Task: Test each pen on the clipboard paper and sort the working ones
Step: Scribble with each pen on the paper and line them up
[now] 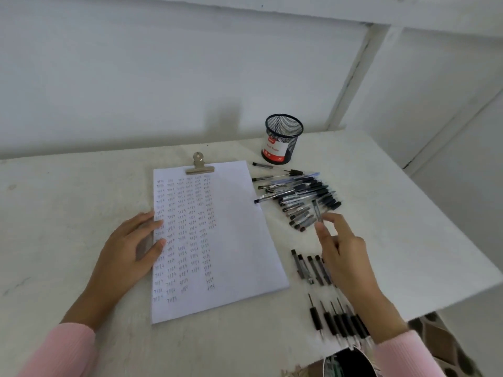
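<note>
The clipboard paper (234,240) lies in the middle of the table, its left half filled with columns of small test marks, held by a metal clip (199,164) at the top. My left hand (128,254) rests flat on the paper's left edge. My right hand (343,251) hovers right of the paper and pinches a pen (316,210) by its lower end, just above the pile of pens (299,197). A row of pen caps (310,268) lies under my right hand. Nearer to me sits a row of uncapped pens (334,322).
A black mesh pen cup (283,138) with a red and white label stands at the back, behind the pile. The table's right edge (446,213) runs diagonally close to the pens. A dark round container (348,363) shows at the bottom edge.
</note>
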